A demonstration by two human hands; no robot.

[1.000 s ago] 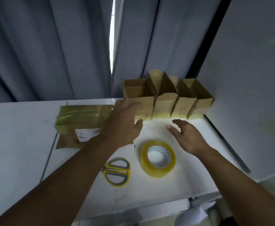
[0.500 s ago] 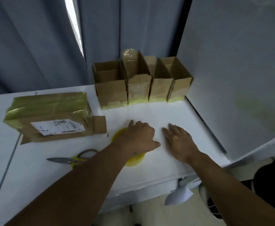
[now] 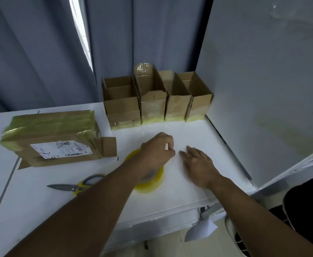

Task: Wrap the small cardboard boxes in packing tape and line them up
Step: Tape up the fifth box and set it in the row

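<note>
Left hand (image 3: 156,151) has curled over the tape roll (image 3: 153,184), hold unclear; right hand (image 3: 198,162) lies flat, empty

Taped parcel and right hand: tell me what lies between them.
Head view: the left hand, over the yellow tape roll, lies between the taped parcel and the right hand.

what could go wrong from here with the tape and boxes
1. The scissors lie right beside the left forearm; pulling the left hand back might knock them or brush the blades.
2. The tape roll sits under that wrist, so it could get dragged.
3. The row of boxes stands just beyond the fingers; a forward reach may push it out of line.
</note>
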